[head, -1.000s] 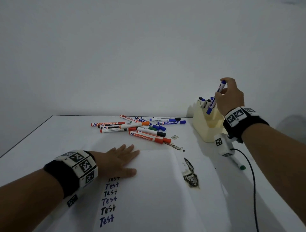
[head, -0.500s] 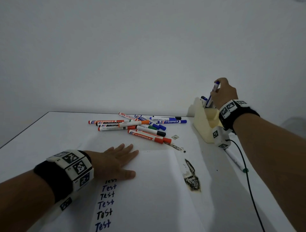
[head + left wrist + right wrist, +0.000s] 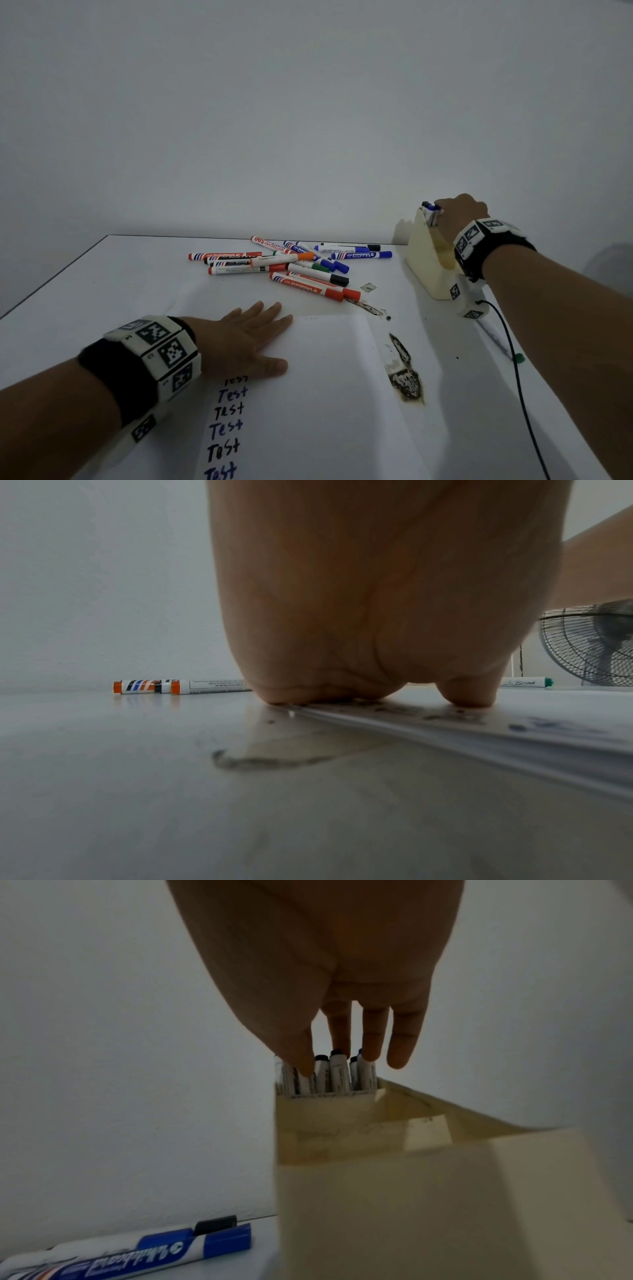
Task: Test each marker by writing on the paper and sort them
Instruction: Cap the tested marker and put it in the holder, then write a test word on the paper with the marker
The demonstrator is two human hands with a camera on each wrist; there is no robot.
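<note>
Left hand [image 3: 239, 337] is laid flat, fingers spread, pressing the paper [image 3: 329, 394] down at the tabletop's near-left, right above a column of "Test" scribbles. Untested markers [image 3: 291, 265] are piled mid-table toward the far edge. Over at the far-right, the cream organizer [image 3: 394, 1177] is reached into by the right hand [image 3: 342, 993], fingers straight, resting on the marker tops [image 3: 337, 1073] stood in its back slot; nothing looks pinched. Risk-wise, the light organizer could be tipped if the markers get shoved down off-centre, and a stray green marker [image 3: 500, 342] near the right edge could be knocked off by the wrist cable.

Smooth glossy table [image 3: 102, 284], matt paper [image 3: 325, 394], glossy plastic markers [image 3: 291, 263], matt cream holder [image 3: 424, 267]
</note>
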